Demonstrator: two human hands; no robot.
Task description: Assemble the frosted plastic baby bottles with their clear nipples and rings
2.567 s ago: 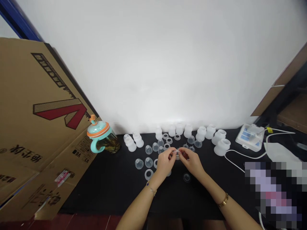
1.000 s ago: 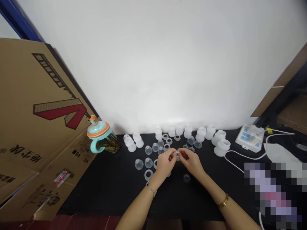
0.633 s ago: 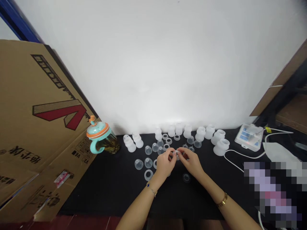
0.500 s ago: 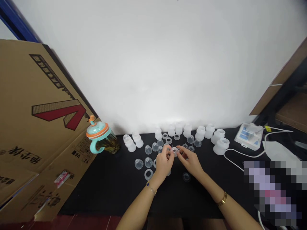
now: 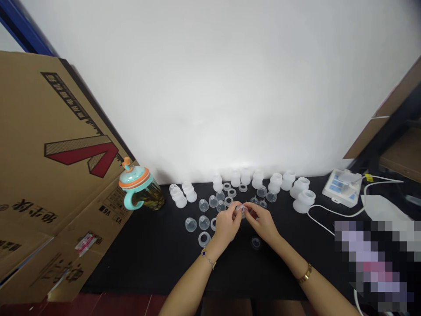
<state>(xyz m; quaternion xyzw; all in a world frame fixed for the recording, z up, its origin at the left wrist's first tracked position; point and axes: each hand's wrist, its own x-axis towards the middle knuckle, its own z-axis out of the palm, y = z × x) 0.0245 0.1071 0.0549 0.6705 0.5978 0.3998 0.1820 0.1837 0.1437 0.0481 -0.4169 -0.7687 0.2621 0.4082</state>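
Between both hands, above the black table [image 5: 148, 259], is a translucent bottle collar ring [image 5: 242, 209]. A nipple may be in it, but the fingers hide much of it. My left hand [image 5: 227, 223] is closed on the ring's left side, thumb and fingers pinching. On the right side my right hand [image 5: 263, 223] pinches it too. Loose around them lie a collar ring [image 5: 204, 239], clear dome caps [image 5: 204, 222] and a clear nipple [image 5: 255, 242]. White baby bottles [image 5: 275, 182] stand along the wall, several without tops.
A jug with a turquoise lid and handle [image 5: 133, 175] stands at the left beside a big cardboard box [image 5: 75, 114]. At the right are a white power strip [image 5: 342, 188], a white cable [image 5: 348, 215] and a pale sheet [image 5: 384, 213]. Two capped bottles [image 5: 189, 191] stand at the back left.
Both hands have closed in more tightly around the collar ring, and its upper face now tilts differently. The thumbs press closer together. The loose parts on the table stay where they were.
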